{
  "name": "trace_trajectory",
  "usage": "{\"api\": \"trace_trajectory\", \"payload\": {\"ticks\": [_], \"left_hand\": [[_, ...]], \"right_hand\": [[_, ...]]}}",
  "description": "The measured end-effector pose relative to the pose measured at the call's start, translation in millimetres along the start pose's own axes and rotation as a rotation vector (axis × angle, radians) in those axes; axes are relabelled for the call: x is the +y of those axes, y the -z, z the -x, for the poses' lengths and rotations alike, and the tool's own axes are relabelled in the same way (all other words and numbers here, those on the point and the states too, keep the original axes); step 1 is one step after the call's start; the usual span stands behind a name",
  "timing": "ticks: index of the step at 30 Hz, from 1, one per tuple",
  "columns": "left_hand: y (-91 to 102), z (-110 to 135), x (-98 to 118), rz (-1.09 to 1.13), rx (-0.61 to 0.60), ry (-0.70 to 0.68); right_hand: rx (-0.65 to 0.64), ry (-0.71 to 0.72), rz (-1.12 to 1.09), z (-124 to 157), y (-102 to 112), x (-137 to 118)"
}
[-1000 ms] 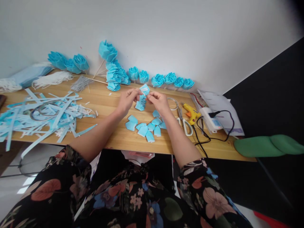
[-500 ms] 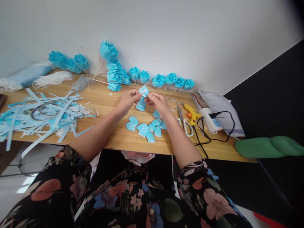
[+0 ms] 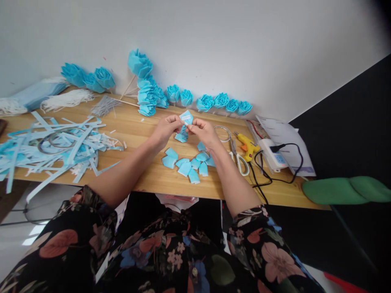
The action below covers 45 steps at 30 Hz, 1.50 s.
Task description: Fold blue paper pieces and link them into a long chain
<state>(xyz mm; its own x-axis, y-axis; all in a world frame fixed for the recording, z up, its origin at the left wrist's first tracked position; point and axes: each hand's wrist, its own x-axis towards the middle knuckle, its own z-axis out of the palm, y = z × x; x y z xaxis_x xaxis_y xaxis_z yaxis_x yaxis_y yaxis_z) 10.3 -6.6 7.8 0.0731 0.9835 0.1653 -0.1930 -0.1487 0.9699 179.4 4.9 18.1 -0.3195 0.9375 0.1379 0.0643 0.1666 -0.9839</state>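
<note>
Between my two hands is a small light-blue petal [image 3: 187,117] with a whitish strip on its face. My left hand [image 3: 167,128] pinches its left edge, and the fingers of my right hand [image 3: 203,131] close on its lower right side. Just below and behind my fingertips, a small pile of blue petals [image 3: 181,136] lies on the wooden table [image 3: 146,179]. Nearer to me, several loose blue petals [image 3: 184,168] are spread out, some partly hidden by my right forearm.
Finished blue flowers [image 3: 205,103] line the wall. Scissors [image 3: 238,158], a yellow glue gun [image 3: 248,146], a tape roll [image 3: 222,133] and a power strip [image 3: 273,155] with a black cord are at right. Blue and white strips [image 3: 61,146] heap at left. A green object [image 3: 336,190] sticks out at the right edge.
My fingers have shifted slightly on the petal, with the right fingertips moving a little inward along its lower edge. The view has moved very slightly; the rest of the table looks the same.
</note>
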Motion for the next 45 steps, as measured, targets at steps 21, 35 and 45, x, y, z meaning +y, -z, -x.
{"api": "trace_trajectory", "payload": {"ticks": [21,35,45], "left_hand": [[3.0,-0.6,-1.0,0.024,-0.017,0.012],[-2.2,5.3,-4.8,-0.727,0.152,-0.356],[-1.0,6.1,-1.3,-0.881,0.110,-0.305]], "right_hand": [[0.003,0.004,0.027,0.2,3.5,0.0],[0.104,0.124,0.176,0.6,1.5,5.9],[0.141,0.180,0.427,4.9,-1.2,-0.7]]}}
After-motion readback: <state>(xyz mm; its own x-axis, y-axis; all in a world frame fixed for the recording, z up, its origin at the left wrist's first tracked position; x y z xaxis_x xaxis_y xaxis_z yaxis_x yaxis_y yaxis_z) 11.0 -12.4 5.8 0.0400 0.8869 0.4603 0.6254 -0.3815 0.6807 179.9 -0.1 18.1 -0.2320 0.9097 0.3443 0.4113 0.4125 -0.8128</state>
